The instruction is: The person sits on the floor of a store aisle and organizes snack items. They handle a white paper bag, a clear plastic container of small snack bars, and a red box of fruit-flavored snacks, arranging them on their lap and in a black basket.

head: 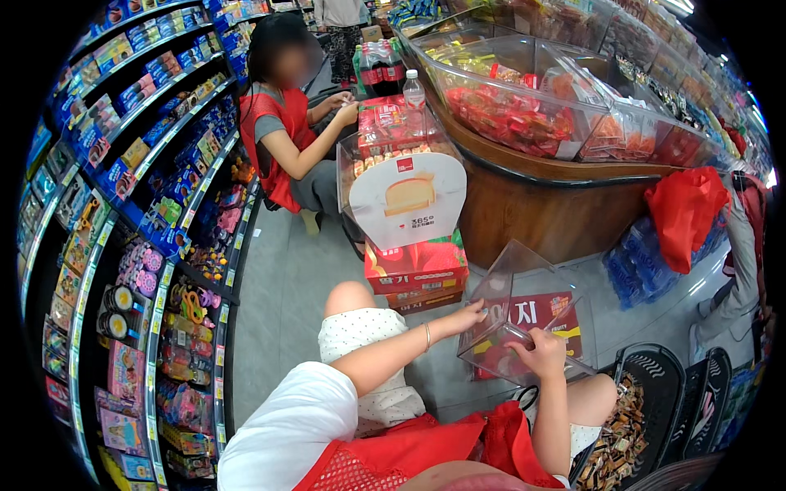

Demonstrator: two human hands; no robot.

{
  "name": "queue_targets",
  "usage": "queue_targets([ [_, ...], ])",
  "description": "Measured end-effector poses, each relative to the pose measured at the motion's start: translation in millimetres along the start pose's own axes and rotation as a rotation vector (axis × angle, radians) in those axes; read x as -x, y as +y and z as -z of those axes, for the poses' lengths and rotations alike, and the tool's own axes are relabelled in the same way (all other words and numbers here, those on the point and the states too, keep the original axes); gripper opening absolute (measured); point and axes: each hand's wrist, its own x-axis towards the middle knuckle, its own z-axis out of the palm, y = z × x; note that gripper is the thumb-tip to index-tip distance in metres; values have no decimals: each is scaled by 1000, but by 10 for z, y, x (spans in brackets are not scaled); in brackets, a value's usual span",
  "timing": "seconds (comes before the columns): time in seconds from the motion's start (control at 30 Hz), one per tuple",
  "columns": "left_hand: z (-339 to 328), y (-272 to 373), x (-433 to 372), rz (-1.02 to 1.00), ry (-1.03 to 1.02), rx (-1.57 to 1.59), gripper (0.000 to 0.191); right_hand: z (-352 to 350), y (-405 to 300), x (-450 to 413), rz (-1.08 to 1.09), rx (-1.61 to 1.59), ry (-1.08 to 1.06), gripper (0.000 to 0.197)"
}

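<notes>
A clear plastic bin (pixel 513 282) stands tilted in front of me, over a red cardboard box (pixel 546 307) printed with fruit pictures and writing. My left hand (pixel 463 317) pinches the bin's left edge, with a bracelet on the wrist. My right hand (pixel 543 353) grips its near rim, thumb on top. Beyond my left hand, a stack of red strawberry-printed cartons (pixel 416 267) carries a white sign (pixel 408 199) with a bread picture, and behind it a clear case of small wrapped pieces (pixel 393 158). Whether the bin touches the box below cannot be told.
Snack and toy shelves (pixel 184 227) line the left. A co-worker in a red vest (pixel 279 147) sits beyond the cartons. A wooden display counter (pixel 552 208) with candy bins curves at the right. A black basket of wrapped sweets (pixel 620 423) stands by my right knee; blue-wrapped bottles (pixel 638 258) lie farther right.
</notes>
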Motion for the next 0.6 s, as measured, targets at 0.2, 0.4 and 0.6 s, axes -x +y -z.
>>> queue_targets([
  [0.2,23,474,275,249,-26,434,77,-81,-136,3,78,-55,-137,34],
  [0.4,-158,755,257,134,-49,820,73,-107,-219,63,124,-59,-248,38],
  [0.6,-242,604,175,123,246,133,58,-112,-174,112,105,-40,-231,39],
])
